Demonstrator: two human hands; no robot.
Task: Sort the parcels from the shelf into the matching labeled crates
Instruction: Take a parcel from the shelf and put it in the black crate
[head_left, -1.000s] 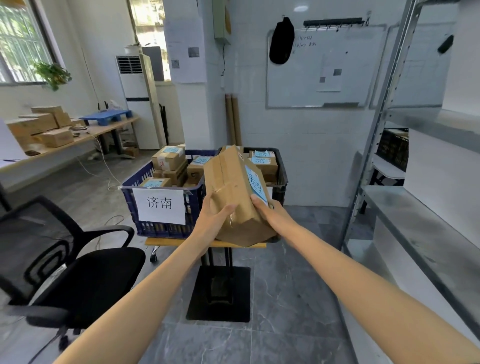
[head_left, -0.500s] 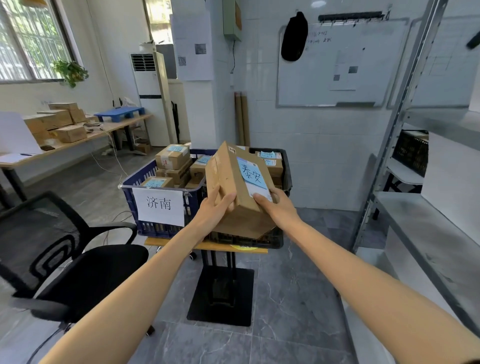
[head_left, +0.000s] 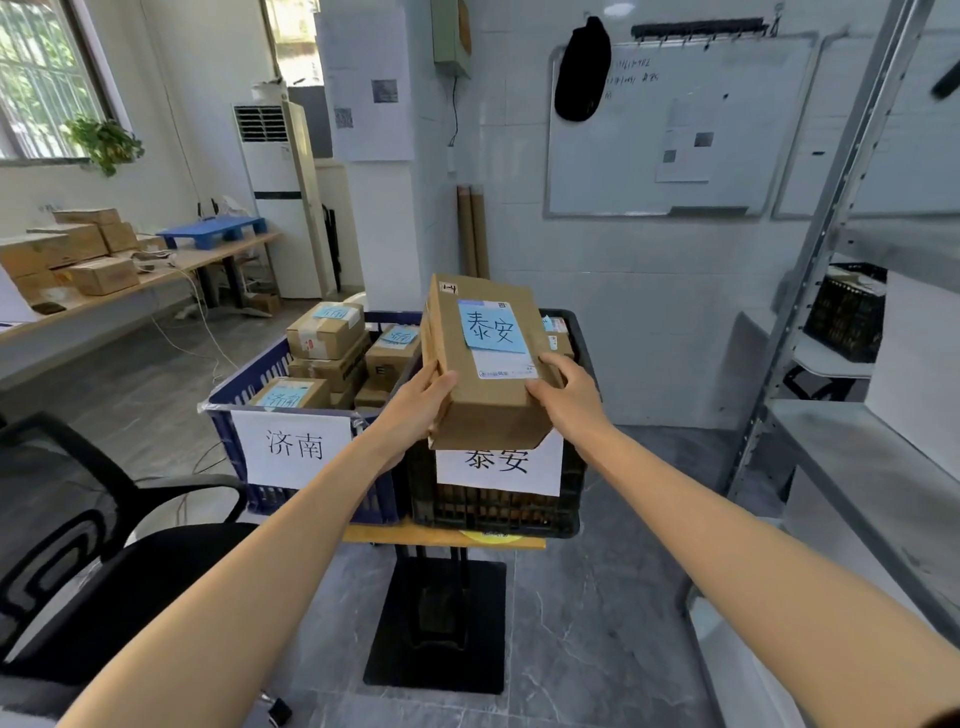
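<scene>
Gripping a brown parcel (head_left: 488, 415) by its sides just above the black crate (head_left: 493, 512), the left hand (head_left: 415, 410) and right hand (head_left: 569, 397) block its rim, with a parcel-filled blue crate (head_left: 291, 503) touching its left side and a metal shelf (head_left: 883, 467) to its right.

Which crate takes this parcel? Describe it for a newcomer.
Two crates share the small stand before the tiled wall. Take the black crate on the right: its white sign reads 泰安, matching the parcel, while the blue crate reads 济南.
</scene>
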